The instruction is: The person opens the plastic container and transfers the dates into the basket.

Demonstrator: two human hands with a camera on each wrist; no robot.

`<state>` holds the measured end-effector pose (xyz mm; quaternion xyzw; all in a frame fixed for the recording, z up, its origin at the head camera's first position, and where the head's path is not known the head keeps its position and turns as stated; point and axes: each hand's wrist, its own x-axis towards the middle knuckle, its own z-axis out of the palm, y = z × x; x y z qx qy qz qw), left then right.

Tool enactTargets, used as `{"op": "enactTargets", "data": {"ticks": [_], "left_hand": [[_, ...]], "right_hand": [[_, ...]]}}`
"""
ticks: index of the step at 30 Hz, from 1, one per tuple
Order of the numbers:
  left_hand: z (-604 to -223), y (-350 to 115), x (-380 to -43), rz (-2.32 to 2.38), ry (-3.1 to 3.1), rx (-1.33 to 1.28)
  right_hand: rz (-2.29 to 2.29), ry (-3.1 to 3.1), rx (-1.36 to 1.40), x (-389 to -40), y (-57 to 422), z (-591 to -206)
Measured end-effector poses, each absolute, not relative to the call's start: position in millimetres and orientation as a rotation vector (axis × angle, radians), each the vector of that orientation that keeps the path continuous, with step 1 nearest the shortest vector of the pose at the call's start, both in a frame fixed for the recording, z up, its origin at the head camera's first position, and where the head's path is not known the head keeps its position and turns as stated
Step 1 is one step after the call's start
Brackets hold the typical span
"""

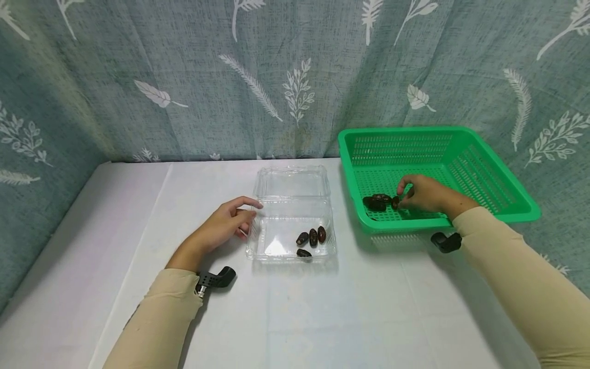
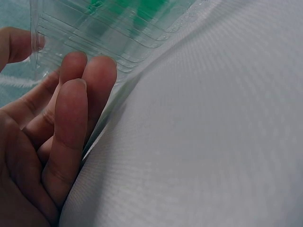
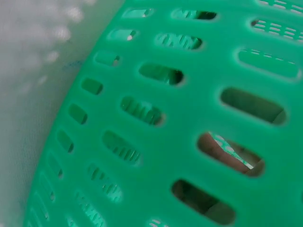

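Observation:
My left hand (image 1: 226, 221) is at the left side of a clear plastic clamshell container (image 1: 272, 246), holding its wall. In the left wrist view, one digit reaches over the rim and the other fingers (image 2: 71, 111) bend against the outside. Several dark brown dates (image 1: 313, 237) lie in the container's right half; its lid (image 1: 292, 183) is folded back. Inside the green basket (image 1: 461, 133), my right hand (image 1: 426, 193) pinches a date (image 1: 395, 203) between thumb and finger. More dates (image 1: 375, 203) lie beside it. The basket wall (image 3: 142, 189) mostly hides this hand in the right wrist view.
A white cloth (image 1: 332, 318) covers the table. Behind it hangs a grey-green curtain (image 1: 193, 123) with white leaf prints. The basket's raised front rim (image 1: 415, 225) lies under my right wrist, and the basket stands to the right of the container.

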<state>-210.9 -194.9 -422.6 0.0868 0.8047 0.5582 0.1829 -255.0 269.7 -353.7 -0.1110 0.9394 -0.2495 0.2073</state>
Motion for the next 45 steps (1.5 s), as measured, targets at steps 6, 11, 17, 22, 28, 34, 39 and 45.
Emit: {"op": "enactTargets", "data": {"ticks": [6, 11, 17, 22, 28, 34, 39, 45], "left_hand": [[-422, -194, -211, 1.587, 2.262, 0.253], [-422, -194, -211, 1.601, 2.267, 0.263], [-422, -196, -208, 1.594, 2.264, 0.250], [-421, -197, -208, 1.609, 2.270, 0.259], [-422, -200, -207, 1.603, 2.267, 0.252], [-422, -201, -208, 1.626, 2.262, 0.262], [-424, -202, -207, 1.619, 2.246, 0.238], [-422, -200, -211, 1.608, 2.246, 0.234]], "right_hand": [[-0.752, 2.789, -0.392, -248, 269, -339], [-0.846, 2.939, -0.485, -230, 250, -318], [-1.013, 3.007, -0.631, -205, 213, -304], [-1.197, 2.998, -0.832, -190, 184, -299], [-1.247, 2.847, -0.993, -182, 154, -302], [-1.205, 2.691, -1.007, -180, 124, -307], [-1.205, 2.583, -1.056, -184, 102, -323], [-1.199, 2.545, -1.023, -187, 87, -340]]}}
